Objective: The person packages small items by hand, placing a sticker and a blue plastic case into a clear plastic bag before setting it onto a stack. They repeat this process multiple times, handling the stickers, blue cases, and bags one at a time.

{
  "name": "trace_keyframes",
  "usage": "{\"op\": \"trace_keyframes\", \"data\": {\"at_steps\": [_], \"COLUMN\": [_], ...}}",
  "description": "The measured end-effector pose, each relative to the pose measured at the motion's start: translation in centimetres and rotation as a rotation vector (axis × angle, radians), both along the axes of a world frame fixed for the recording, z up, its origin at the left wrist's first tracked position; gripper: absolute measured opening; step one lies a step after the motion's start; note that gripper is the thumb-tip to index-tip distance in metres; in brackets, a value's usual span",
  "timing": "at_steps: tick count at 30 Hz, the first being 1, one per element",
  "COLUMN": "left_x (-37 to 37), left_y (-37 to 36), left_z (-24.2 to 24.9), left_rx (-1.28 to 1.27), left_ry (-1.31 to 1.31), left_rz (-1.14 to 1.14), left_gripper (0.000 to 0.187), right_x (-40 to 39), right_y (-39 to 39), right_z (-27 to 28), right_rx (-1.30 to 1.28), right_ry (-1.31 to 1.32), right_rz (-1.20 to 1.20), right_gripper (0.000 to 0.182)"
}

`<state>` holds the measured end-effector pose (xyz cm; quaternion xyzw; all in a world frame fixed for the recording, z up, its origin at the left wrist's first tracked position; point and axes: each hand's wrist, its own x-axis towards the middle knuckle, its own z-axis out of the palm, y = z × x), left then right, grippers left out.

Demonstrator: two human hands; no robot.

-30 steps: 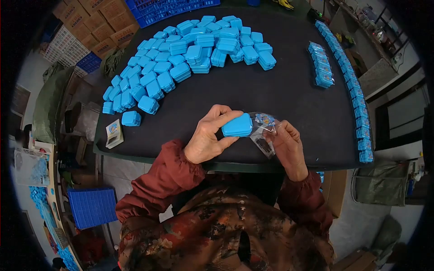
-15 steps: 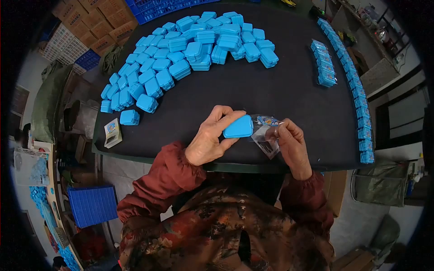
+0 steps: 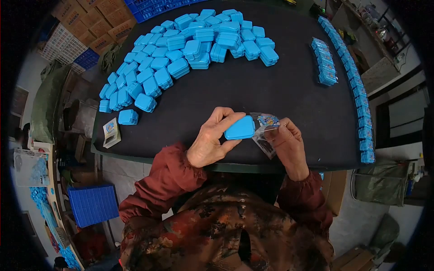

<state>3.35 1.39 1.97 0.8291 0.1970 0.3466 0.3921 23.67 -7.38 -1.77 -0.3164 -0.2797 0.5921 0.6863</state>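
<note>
Gripped in left hand (image 3: 208, 142): one blue lidded box (image 3: 239, 128). Pinched in right hand (image 3: 291, 145), beside box: one printed clear bag (image 3: 266, 121). Left of box: one printed leaflet (image 3: 110, 132). Right of box: two bagged-box rows (image 3: 360, 102). Beyond box: heaped boxes (image 3: 176, 43), uncountable.

Maroon sleeves (image 3: 156, 187), gathered cuffs (image 3: 189, 168); brown floral-print top (image 3: 208, 226)

The left hand (image 3: 209, 140) covers one end of the blue case (image 3: 240, 128); the right hand (image 3: 291, 149) hides part of the clear bag (image 3: 262, 142), whose print is too small to read. Upper cases (image 3: 229, 39) in the heap (image 3: 158, 63) partly hide those beneath. The view's top edge crops the blue crate (image 3: 158, 7) and the cartons (image 3: 94, 19).
</note>
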Motion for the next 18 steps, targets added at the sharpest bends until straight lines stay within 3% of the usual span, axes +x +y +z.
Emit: {"op": "trace_keyframes", "data": {"at_steps": [6,15,17,18], "left_x": [-0.1,0.9,1.2,1.4], "left_y": [-0.1,-0.6,-0.7,-0.8], "left_z": [-0.3,0.1,-0.3,-0.5], "left_rx": [-0.041,0.093,0.068,0.038], "left_ry": [0.041,0.031,-0.019,-0.067], "left_rz": [-0.01,0.002,0.075,0.147], "left_gripper": [0.054,0.061,0.059,0.056], "right_x": [-0.3,-0.9,-1.8,-2.0], "right_y": [0.0,0.2,0.6,0.5], "right_z": [0.0,2.7,3.7,4.2], "right_rx": [0.002,0.02,0.208,0.21], "right_ry": [0.074,-0.427,-0.848,-0.849], "right_rz": [0.016,0.038,-0.476,-0.477], "right_gripper": [0.011,0.011,0.037,0.037]}}
